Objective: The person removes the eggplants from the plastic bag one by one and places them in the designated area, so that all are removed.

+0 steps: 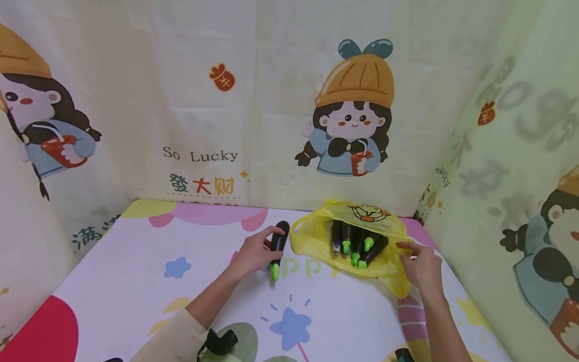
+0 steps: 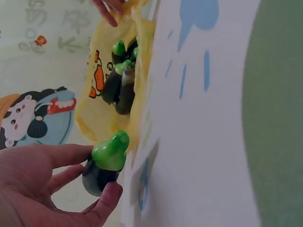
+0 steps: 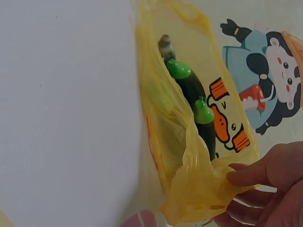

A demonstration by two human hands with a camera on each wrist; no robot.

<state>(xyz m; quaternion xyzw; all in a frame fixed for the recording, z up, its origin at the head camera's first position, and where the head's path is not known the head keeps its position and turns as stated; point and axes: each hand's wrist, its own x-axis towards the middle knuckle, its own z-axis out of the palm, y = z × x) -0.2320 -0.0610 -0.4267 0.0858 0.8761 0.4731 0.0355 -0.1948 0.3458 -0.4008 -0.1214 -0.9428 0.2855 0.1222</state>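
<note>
Pale cloth (image 1: 276, 161) printed with cartoon figures in orange hats and the words "So Lucky" hangs along the far side and both the left and right sides. In front of it spreads a white table (image 1: 113, 291) patterned with coloured shapes, blue stars among them. On its far right part lies a yellow plastic bag (image 1: 312, 236), its mouth gaping toward the near side. The right hand (image 1: 422, 269), at the bag's right edge, pinches the thin plastic between thumb and fingers. The left hand (image 1: 253, 254), to the left of the bag, has thumb and fingers curled around one dark eggplant (image 1: 279, 241); its rounded dark end points far, its bright green cap near. That eggplant is just beside the bag, outside it. Inside the bag, at least five more eggplants (image 1: 357, 244) lie bunched together, green caps mostly facing the opening.
</note>
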